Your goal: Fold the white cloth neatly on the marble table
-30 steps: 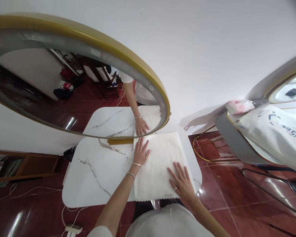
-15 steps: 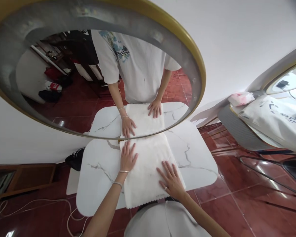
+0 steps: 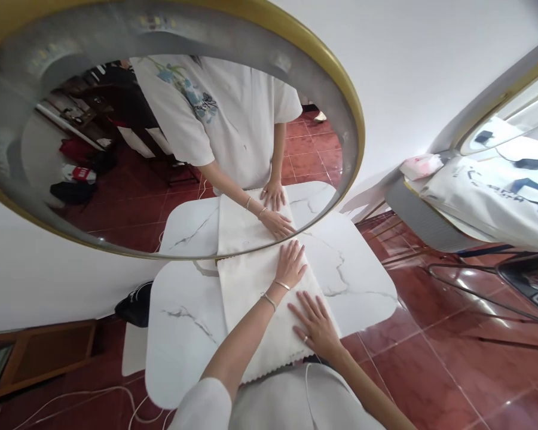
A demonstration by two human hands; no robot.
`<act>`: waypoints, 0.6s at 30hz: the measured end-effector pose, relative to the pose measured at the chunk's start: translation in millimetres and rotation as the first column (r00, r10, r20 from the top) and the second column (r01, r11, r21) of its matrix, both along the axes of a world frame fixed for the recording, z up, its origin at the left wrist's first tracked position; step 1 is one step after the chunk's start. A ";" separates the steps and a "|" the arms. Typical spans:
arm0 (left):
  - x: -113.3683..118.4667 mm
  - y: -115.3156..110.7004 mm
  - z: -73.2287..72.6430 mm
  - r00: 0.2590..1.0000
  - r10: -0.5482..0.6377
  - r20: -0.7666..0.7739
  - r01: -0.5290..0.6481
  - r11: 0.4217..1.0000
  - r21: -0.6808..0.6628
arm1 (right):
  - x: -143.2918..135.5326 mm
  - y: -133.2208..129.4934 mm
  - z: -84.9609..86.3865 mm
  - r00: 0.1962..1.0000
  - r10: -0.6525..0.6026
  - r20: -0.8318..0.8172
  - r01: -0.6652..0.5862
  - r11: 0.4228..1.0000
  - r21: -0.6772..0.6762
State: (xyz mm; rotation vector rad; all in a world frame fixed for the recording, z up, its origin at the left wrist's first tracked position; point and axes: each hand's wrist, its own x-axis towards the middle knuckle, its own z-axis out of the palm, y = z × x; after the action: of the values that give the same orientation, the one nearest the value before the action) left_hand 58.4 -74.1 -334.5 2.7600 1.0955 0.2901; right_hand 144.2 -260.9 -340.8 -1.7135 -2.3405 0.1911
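Observation:
A white cloth (image 3: 244, 298) with a scalloped edge lies folded flat on a white marble-patterned table (image 3: 179, 334). My left hand (image 3: 291, 266) rests palm down on the cloth's far right part, its fingers stretched out and nothing held. Nearer to me, my right hand (image 3: 316, 325) lies flat by the cloth's right edge with fingers spread. Two bracelets circle my left wrist, and a ring is on a right finger. The far end of the cloth reaches the lower rim of the mirror.
A large oval mirror (image 3: 233, 149) with a gold frame stands at the table's far side, reflecting my torso and arms. On the right, a grey-sided table (image 3: 415, 218) bears a white fabric bag (image 3: 484, 197) and a tissue pack (image 3: 421, 166). White cables (image 3: 116, 389) cross the red tiled floor.
My left hand has slid from the cloth's left edge across to its right side. The right hand stays nearly in place. The cloth looks smoother, and the view has shifted slightly.

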 end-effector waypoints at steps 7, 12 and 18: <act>-41.6 -0.5 -9.5 0.997 -0.081 0.018 0.080 0.997 0.020 | -19.0 -4.1 5.1 1.000 0.026 -0.011 -0.026 1.000 -0.003; -85.4 3.5 -7.0 0.993 -0.120 0.009 0.119 0.993 0.026 | -63.0 -5.9 4.3 1.000 0.013 0.001 -0.013 1.000 -0.006; -140.7 11.5 -1.8 0.990 -0.144 -0.010 0.144 0.989 0.014 | -123.7 -1.9 -0.9 0.998 -0.009 -0.057 0.009 1.000 0.003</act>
State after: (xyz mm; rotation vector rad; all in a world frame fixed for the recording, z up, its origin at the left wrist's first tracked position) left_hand -82.3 -62.6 -336.3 2.8373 0.8930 0.2680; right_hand 20.5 -262.8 -341.8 -1.6941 -2.2913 0.2308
